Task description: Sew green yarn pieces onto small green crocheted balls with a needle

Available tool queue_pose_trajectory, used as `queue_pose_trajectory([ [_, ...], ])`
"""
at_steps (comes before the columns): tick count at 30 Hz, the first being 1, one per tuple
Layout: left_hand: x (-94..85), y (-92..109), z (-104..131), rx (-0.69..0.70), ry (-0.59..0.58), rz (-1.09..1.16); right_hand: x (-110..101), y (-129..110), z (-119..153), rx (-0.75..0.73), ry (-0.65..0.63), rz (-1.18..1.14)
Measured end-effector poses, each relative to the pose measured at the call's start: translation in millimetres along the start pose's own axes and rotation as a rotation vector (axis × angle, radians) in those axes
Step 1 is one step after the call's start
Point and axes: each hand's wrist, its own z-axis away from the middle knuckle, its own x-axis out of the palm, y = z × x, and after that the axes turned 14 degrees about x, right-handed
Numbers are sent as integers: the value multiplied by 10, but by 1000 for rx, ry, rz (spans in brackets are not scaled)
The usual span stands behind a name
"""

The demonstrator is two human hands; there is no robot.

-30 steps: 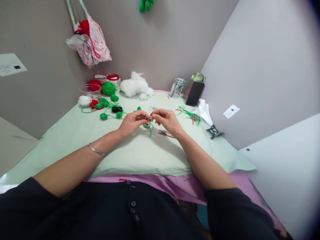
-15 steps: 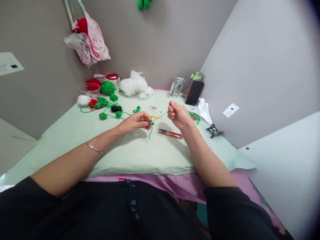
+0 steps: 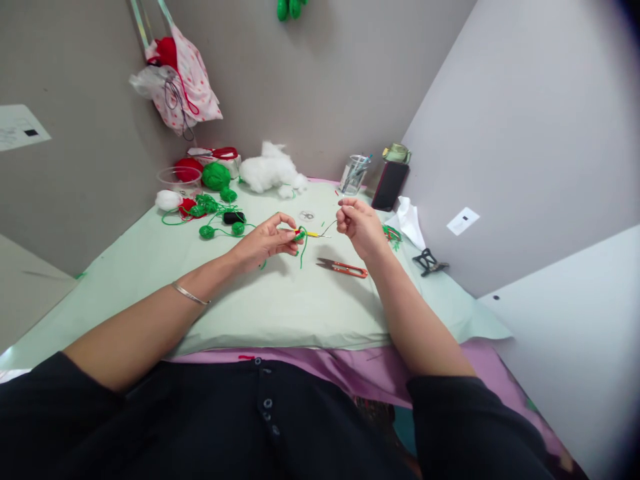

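My left hand [image 3: 267, 241] pinches a small green and red yarn piece [image 3: 300, 235], and a green tail hangs from it over the table. To its right, my right hand [image 3: 357, 225] is raised with its fingers pressed together on a dark thread [image 3: 327, 227], which runs slackly toward the yarn piece. Whether a needle is between those fingers is too small to tell. Behind the yarn piece lies a yellow crochet hook [image 3: 313, 234]. Orange thread snips [image 3: 343, 268] rest on the table below my right hand.
Green yarn balls [image 3: 216, 176], a black spool [image 3: 233, 218] and white stuffing [image 3: 273, 170] lie at the back left. A cup of tools [image 3: 354, 175], a phone [image 3: 391, 186], white tissue [image 3: 407, 220] and a black clip [image 3: 429, 262] are at the right.
The green and red piece has turned in my left hand, whose index finger has lifted. The dark thread has gone from taut to slack. My right hand has barely moved.
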Motion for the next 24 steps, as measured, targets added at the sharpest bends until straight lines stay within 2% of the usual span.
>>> queue_pose_trajectory([
  [4, -12, 0, -2, 0, 23, 14, 113, 27, 97, -91, -117, 201],
  [7, -12, -16, -4, -2, -7, 16, 147, 33, 127, -141, -142, 253],
  [9, -10, -19, -10, 12, 21, 23, 140, 35, 117, -139, -129, 238],
  [12, -30, -24, -25, 23, 219, 94, 113, 64, 74, -37, -90, 133],
  [14, -57, -42, -33, -25, 347, 149, 105, 107, 44, 67, -95, 67],
  [17, -84, -77, -33, -115, 342, 147, 130, 169, 35, 152, -156, 76],
  [20, -68, -76, -27, -103, 291, 91, 190, 184, 81, 66, -169, 188],
  [24, -14, -43, -16, -58, 277, -2, 278, 168, 174, -233, -21, 441],
])
